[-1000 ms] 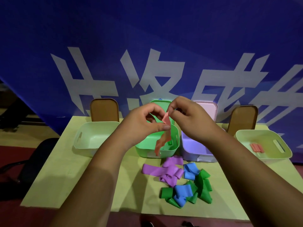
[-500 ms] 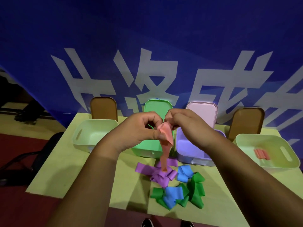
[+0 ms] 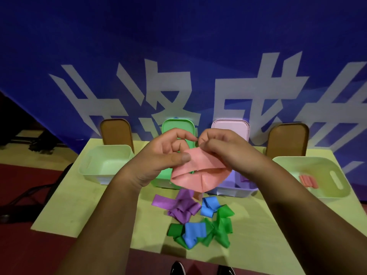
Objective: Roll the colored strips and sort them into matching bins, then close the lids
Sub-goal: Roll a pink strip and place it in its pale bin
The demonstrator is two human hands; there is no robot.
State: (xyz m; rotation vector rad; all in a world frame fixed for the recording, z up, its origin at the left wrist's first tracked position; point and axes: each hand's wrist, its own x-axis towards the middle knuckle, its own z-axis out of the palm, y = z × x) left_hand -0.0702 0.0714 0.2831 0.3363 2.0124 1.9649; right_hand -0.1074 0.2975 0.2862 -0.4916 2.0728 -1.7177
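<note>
Pink strip (image 3: 195,172) pinched between left hand (image 3: 162,157) and right hand (image 3: 224,149) above bins.

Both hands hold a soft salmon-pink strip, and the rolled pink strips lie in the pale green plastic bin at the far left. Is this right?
No. The head view shows the rolled pink strips in the far-right pale green plastic bin. The left hand and right hand do hold the soft salmon-pink strip.
</note>
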